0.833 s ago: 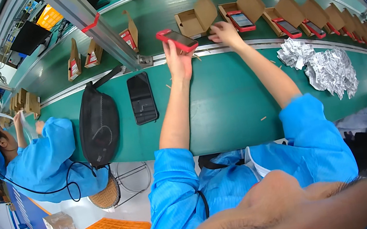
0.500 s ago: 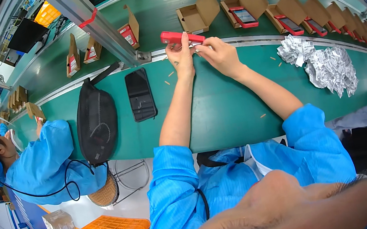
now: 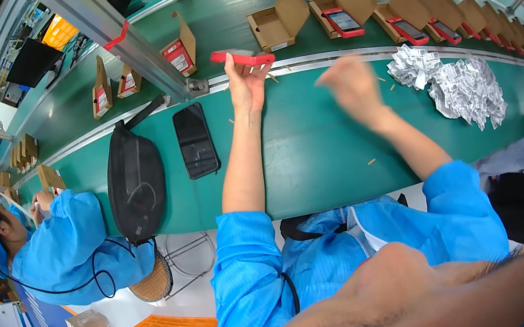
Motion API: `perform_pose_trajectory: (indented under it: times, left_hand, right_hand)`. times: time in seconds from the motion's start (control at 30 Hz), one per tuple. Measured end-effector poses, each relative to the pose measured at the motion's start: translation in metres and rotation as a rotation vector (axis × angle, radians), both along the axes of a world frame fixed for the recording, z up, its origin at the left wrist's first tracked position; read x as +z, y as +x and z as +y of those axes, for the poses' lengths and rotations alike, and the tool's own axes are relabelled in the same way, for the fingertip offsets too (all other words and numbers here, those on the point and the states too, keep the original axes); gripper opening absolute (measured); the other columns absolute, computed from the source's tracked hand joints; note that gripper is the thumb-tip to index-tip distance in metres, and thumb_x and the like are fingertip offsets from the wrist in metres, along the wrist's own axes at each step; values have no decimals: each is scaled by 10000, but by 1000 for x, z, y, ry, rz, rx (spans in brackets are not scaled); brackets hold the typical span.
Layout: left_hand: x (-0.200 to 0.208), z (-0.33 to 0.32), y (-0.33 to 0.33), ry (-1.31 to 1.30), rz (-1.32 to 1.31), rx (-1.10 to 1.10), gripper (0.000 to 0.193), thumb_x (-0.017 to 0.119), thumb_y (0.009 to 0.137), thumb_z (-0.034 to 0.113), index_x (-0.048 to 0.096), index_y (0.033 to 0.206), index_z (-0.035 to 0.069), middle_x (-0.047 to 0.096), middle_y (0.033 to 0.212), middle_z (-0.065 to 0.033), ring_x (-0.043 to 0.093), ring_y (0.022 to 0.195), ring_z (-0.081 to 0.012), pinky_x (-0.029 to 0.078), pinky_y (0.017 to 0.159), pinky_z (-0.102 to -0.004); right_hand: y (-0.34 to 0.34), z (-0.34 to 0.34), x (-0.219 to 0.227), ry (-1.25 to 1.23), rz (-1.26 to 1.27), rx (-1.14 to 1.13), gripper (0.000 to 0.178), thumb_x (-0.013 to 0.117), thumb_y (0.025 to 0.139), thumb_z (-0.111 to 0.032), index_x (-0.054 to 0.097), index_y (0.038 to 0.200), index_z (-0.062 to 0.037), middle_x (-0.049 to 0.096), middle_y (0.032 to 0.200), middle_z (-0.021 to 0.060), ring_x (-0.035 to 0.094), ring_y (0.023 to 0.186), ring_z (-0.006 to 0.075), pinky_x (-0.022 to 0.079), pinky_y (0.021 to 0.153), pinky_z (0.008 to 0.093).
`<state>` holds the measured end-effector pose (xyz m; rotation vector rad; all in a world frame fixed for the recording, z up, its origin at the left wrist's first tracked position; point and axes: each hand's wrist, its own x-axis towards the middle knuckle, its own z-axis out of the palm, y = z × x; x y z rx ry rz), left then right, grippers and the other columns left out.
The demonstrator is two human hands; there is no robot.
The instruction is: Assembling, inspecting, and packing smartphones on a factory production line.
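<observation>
My left hand (image 3: 245,93) is raised over the metal rail at the back of the bench, its fingers closed around a red-cased handheld device (image 3: 244,59). The device lies nearly flat, a strip of its greyish upper face showing. My right hand (image 3: 355,89) hangs apart from it, above the green bench and left of a heap of small crumpled white paper slips (image 3: 467,92). Motion smears its fingers, so whether anything is in them is hidden. Just beyond the device stands an open brown cardboard box (image 3: 267,31).
A row of open boxes with red devices (image 3: 344,23) runs along the back shelf to the right. A black phone (image 3: 195,140) and a black bag (image 3: 136,182) lie on the left. A metal post (image 3: 121,41) rises behind them. A co-worker in blue (image 3: 64,233) sits at far left.
My right hand has come off the red device and moved right toward the paper heap. My left hand keeps the device, now slightly further left and turned flatter.
</observation>
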<state>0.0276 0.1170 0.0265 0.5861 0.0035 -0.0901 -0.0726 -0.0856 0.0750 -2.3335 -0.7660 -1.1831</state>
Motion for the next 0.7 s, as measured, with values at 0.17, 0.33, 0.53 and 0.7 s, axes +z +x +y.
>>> perform_pose_trajectory:
  times: [0.17,0.33,0.53,0.7]
  left_hand:
    - [11,-12,-9,-45,-109,-206,550,535,861,493,468,1181,51,535,1120,-87,549,1029,-226,494,900,-407]
    - [13,-16,-20,50,-153,-296,538,497,878,495,449,1228,89,559,1104,-59,558,1022,-200,477,887,-380]
    - [2,-22,-16,184,-184,-290,531,502,880,482,448,1216,74,564,1098,-86,555,1032,-207,464,903,-382]
    - [-5,-18,-9,273,-203,-299,483,478,913,446,471,1191,53,556,1143,-117,535,1063,-213,428,934,-388]
  right_hand:
    - [-3,-176,-4,434,786,-710,217,683,784,-248,613,868,-61,571,846,71,574,796,235,446,686,341]
    - [-6,-128,13,-201,133,-1031,306,702,741,-290,609,913,-55,525,853,83,532,835,269,413,699,415]
    - [19,-25,-4,891,1416,331,433,551,902,-382,510,1137,-21,610,888,88,585,688,162,485,632,293]
    - [43,29,-29,1708,1477,785,305,472,955,-283,521,1063,-2,622,886,98,588,664,123,491,622,245]
